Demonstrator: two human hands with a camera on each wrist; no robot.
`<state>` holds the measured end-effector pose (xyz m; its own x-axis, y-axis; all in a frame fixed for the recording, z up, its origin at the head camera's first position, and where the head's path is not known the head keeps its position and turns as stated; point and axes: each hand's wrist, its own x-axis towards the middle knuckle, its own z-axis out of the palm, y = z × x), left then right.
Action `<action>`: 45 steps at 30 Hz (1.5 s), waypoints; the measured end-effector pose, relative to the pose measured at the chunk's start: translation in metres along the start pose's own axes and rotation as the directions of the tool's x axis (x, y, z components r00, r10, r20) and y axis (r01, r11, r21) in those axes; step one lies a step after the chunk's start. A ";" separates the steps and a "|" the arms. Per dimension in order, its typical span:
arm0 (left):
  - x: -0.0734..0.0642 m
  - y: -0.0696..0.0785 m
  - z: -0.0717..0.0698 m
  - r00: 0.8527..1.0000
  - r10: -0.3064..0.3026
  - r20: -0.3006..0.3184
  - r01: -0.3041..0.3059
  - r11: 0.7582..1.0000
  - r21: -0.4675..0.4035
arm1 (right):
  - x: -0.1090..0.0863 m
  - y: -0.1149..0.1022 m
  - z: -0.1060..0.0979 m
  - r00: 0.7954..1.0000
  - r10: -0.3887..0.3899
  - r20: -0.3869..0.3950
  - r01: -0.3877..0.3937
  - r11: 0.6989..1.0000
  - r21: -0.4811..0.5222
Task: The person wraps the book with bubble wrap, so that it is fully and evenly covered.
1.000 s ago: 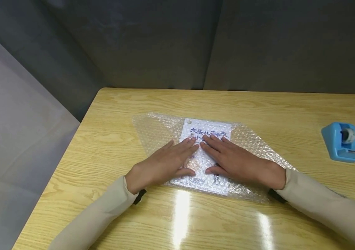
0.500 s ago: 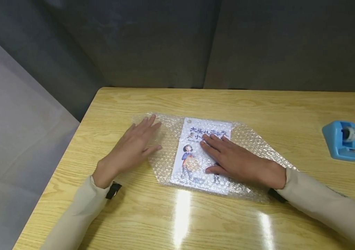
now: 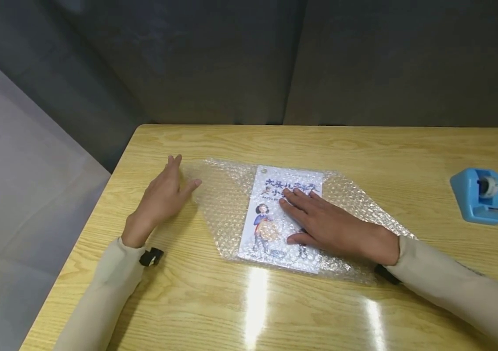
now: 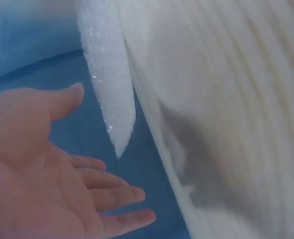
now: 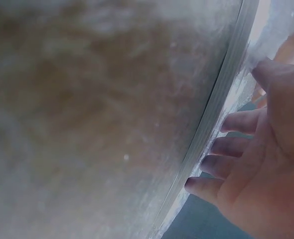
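A book [image 3: 259, 239] with a white illustrated cover lies flat under clear bubble wrap [image 3: 227, 214], which spreads past it on both sides. My right hand [image 3: 323, 217] rests on the wrapped cover, fingers straight and pointing left. The right wrist view shows the book's page edge [image 5: 212, 109] beside those fingers. Just off the wrap's left corner is my left hand [image 3: 158, 197], its fingers extended and thumb apart, holding nothing. Up close in the left wrist view, a pointed corner of bubble wrap [image 4: 109, 84] stands near the thumb and fingers.
A blue tape dispenser [image 3: 477, 197] with a roll of tape stands on the wooden table [image 3: 319, 317] at the right. Dark grey cloth [image 3: 213, 63] hangs behind the table's back edge. Pale cloth [image 3: 20, 195] lies beyond its left edge.
My left hand has left the book cover and moved left, past the bubble wrap's left corner, uncovering the printed figure. My right hand has stayed on the book.
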<state>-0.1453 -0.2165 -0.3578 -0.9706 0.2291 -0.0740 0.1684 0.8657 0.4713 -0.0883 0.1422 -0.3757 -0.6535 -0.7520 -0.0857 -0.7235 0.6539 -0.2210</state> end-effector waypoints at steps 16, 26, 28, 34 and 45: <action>0.004 0.000 0.010 0.999 0.022 -0.049 -0.025 0.999 -0.043 | 0.000 0.000 0.000 1.000 -0.001 0.006 0.001 1.000 0.000; 0.003 0.009 0.011 0.970 0.139 -0.202 -0.159 0.983 -0.090 | -0.001 0.000 0.000 1.000 -0.010 -0.008 0.010 1.000 -0.009; 0.003 0.012 0.011 0.958 0.161 -0.237 -0.185 0.979 -0.083 | -0.001 0.000 -0.001 1.000 -0.011 -0.011 0.011 1.000 -0.007; 0.002 0.022 0.010 0.927 0.199 -0.318 -0.235 0.969 -0.081 | -0.001 0.000 -0.001 1.000 -0.013 -0.014 0.013 1.000 0.000; 0.000 0.046 0.010 0.868 0.272 -0.416 -0.344 0.933 -0.109 | -0.001 -0.001 0.000 1.000 -0.016 -0.022 0.016 1.000 0.003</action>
<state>-0.1358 -0.1722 -0.3443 -0.8681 0.2489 0.4295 0.4724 0.6799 0.5609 -0.0867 0.1427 -0.3754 -0.6465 -0.7605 -0.0604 -0.7335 0.6414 -0.2249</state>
